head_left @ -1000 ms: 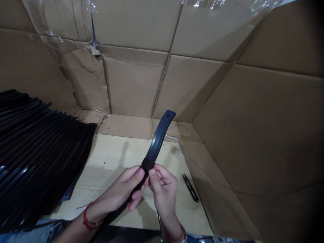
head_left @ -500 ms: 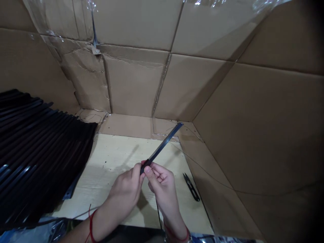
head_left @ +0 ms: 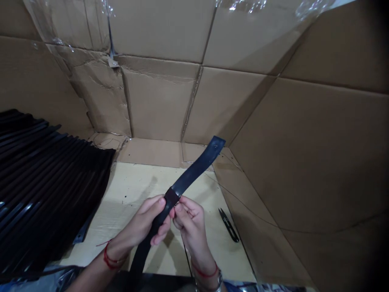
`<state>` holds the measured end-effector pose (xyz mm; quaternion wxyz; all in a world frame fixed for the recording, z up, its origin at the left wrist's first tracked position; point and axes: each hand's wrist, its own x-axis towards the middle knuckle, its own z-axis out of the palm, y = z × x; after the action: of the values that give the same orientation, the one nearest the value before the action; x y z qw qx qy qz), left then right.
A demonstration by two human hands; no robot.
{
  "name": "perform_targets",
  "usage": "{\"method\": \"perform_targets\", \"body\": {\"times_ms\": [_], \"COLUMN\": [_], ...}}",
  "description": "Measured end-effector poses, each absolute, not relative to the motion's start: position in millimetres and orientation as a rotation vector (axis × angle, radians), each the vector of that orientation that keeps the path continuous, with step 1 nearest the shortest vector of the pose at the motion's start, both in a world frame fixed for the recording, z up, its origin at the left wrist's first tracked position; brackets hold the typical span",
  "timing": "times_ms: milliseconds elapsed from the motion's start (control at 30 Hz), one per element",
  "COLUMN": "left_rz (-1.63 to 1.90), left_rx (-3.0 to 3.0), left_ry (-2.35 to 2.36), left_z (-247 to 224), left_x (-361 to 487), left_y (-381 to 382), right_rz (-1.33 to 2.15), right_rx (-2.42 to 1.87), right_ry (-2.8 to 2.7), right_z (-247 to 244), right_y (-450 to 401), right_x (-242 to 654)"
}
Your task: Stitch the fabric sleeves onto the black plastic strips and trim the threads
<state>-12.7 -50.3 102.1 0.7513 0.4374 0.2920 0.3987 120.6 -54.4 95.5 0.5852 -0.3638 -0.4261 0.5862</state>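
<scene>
In the head view, the left hand is gripping a long black strap near the centre of the frame, its thumb pressing on the upper face and its fingers curling beneath. The strap is running diagonally, its punched tip pointing toward the right of centre and its other end dropping to the bottom edge, left of centre. The upper part is extending beyond both hands, while the lower part is passing through the left hand and hanging below it. A dark band is wrapping the strap just above the left thumb, its lower right edge lying beside the right fingertips. The right hand is closing its thumb and index finger in a narrow pinch at the right edge of the strap, just below the band; whether it is pinching the strap itself or something small there is too hard to tell. A red string bracelet is circling the left wrist, and another red string is circling the right wrist, just above a metallic band. Black thread snips are lying right of the right hand, well apart from the strap, on a pale board. A heap of black strips is filling the left side of the frame. Cardboard panels are rising behind, and a thin dark thread is trailing across the right side.
</scene>
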Motion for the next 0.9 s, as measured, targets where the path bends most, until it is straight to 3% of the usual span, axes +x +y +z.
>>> {"method": "perform_targets", "body": {"times_ms": [167,400,600,900], "left_rz": [0.641,0.873,0.765,0.731], "left_rx": [0.832,1.481,1.665,1.223], "left_ry": [0.393,1.039,1.227,0.833], "left_z": [87,109,116,118], "left_x": [-14,-8,-11,-17], "left_y": [-34,-48,-54,-54], "right_rz": [1.536,1.268,1.267,1.248], "right_rx": [-0.742,-0.954,-0.968,-0.961], "right_ry": [-1.081,-1.008,-1.059,-1.117], "right_z": [101,105,111,105], "right_y": [-42,-45,-50,-55], "right_x": [130,123,123,125]}}
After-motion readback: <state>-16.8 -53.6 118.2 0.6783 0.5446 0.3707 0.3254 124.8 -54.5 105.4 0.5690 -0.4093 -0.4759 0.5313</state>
